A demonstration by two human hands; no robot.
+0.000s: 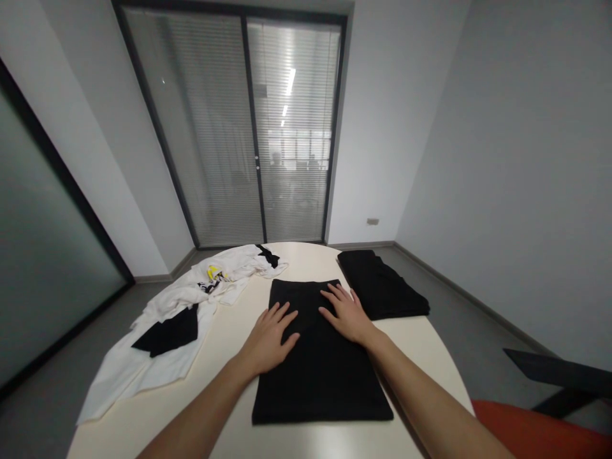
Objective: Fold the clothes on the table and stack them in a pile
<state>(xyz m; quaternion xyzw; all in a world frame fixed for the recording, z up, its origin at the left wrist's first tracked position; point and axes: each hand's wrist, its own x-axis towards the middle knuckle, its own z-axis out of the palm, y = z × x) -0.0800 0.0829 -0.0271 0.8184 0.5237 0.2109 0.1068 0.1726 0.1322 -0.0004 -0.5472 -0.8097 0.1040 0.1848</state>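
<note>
A black garment (321, 376), folded into a flat rectangle, lies on the round cream table (229, 331) right in front of me. My left hand (270, 341) rests flat on its left edge with the fingers spread. Palm down and fingers stretched out, my right hand (345, 312) lies on the cloth's upper middle. Neither hand grips anything.
A stack of folded black clothes (382, 284) sits at the table's far right. White garments with black parts (182, 319) lie in a loose heap on the left. An orange chair seat (540, 433) is at the lower right. Glass doors with blinds (248, 127) stand behind the table.
</note>
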